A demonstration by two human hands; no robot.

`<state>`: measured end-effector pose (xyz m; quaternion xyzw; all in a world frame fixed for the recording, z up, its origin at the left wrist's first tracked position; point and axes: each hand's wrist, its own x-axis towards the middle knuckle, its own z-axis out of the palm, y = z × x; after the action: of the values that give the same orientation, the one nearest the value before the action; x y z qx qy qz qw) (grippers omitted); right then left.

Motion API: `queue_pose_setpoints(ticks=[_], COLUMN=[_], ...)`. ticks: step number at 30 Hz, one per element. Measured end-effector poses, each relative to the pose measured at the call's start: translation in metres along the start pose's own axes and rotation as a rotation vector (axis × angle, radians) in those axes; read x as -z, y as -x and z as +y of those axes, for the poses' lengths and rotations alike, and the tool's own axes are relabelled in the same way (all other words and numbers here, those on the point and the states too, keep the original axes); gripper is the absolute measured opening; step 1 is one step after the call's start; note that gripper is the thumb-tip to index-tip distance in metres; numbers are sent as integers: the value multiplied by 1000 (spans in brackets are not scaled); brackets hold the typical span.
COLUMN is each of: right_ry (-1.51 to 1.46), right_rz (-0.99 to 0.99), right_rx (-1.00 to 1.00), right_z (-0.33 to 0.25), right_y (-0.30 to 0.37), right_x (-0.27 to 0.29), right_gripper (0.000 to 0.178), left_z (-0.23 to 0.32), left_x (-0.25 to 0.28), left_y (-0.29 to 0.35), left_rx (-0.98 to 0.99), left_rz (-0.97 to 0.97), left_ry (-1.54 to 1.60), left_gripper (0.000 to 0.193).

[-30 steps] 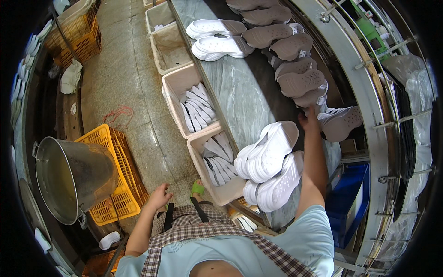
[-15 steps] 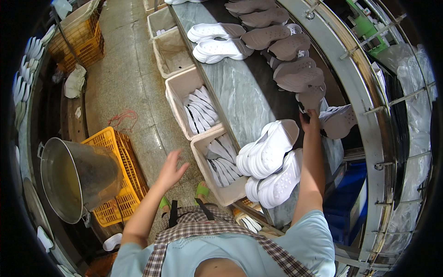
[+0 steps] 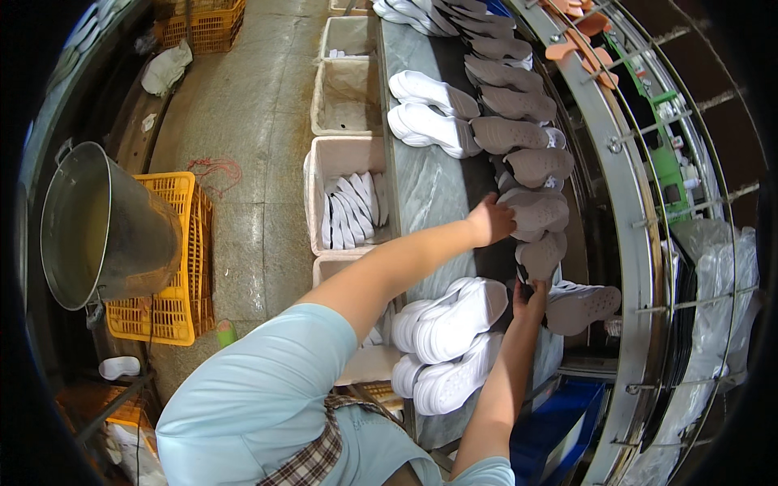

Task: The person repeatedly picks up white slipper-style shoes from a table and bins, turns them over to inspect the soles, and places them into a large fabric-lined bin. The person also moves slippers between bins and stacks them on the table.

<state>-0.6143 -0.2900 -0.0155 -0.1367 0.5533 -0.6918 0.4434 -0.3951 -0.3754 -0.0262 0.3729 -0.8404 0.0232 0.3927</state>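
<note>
So, both hands are over at the long row of shaded shoes on the desk (image 3: 433,190). Right hand (image 3: 531,298) looks closed on the near end of one greyish shoe (image 3: 540,257), thumb on one side and fingers on the other. That shoe sits at the near end of the row, toe pointing away from the wrist or not, can't tell. Left hand (image 3: 492,220) reaches across from the left, fingers partly curled at the edge of the next shoe up (image 3: 535,212); can't tell if it actually has a grip or is just touching.

Just right of the right hand there's a lace-up-looking shoe (image 3: 585,310) tipped so its sole shows. Bright white shoes (image 3: 462,324) are piled in two stacks left of the right forearm. Off the desk's left edge, a lined bin (image 3: 344,158) holds white strips (image 3: 348,215).
</note>
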Motion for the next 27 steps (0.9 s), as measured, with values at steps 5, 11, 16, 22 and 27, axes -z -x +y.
queue_pose_setpoints(ticks=[5, 11, 16, 22, 27], right_ry=[74, 143, 49, -66, -170], right_rz=[86, -322, -453, -589, -663], right_rx=[176, 86, -12, -215, -299], right_z=[-11, 2, 47, 88, 103], right_y=[61, 175, 257, 338, 402], right_x=[-26, -79, -96, -104, -114], right_gripper=[51, 23, 38, 49, 58], left_z=[29, 61, 46, 44, 47], left_x=[67, 183, 267, 357, 410], left_y=[-7, 62, 117, 178, 233], left_rx=[-235, -417, -607, -676, -363], left_rz=[458, 447, 263, 109, -29], left_ry=[288, 81, 106, -41, 20], left_gripper=[16, 10, 7, 11, 43])
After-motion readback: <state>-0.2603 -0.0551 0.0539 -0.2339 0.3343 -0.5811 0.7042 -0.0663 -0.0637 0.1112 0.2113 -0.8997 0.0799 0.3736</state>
